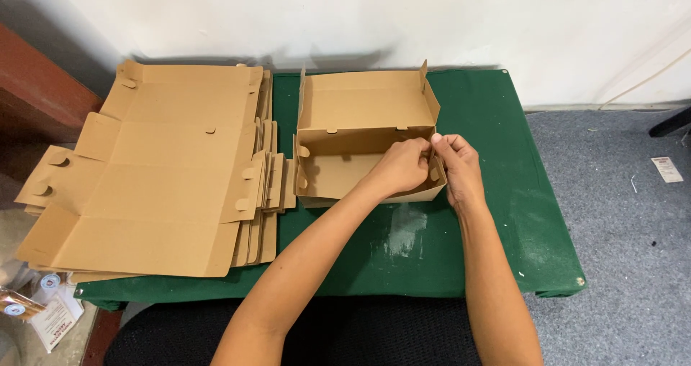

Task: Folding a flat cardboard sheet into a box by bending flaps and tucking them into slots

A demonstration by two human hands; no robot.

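Green table (504, 215), flat cardboard stack (158, 186) at left; half-formed cardboard box (345, 157) at centre back, right end wall pinched closed between left hand (403, 168) and right hand (453, 161); best squared and pressed evenly until tab (434, 173) seats.

Wall: you're facing a plain white wall (360, 13).
Floor: grey carpet (626, 229) is lying to your right.
Table: green cloth (518, 193) is covering it.

Both hands, left (404, 166) and right (455, 161), pinch the cardboard box's (338, 166) right wall.
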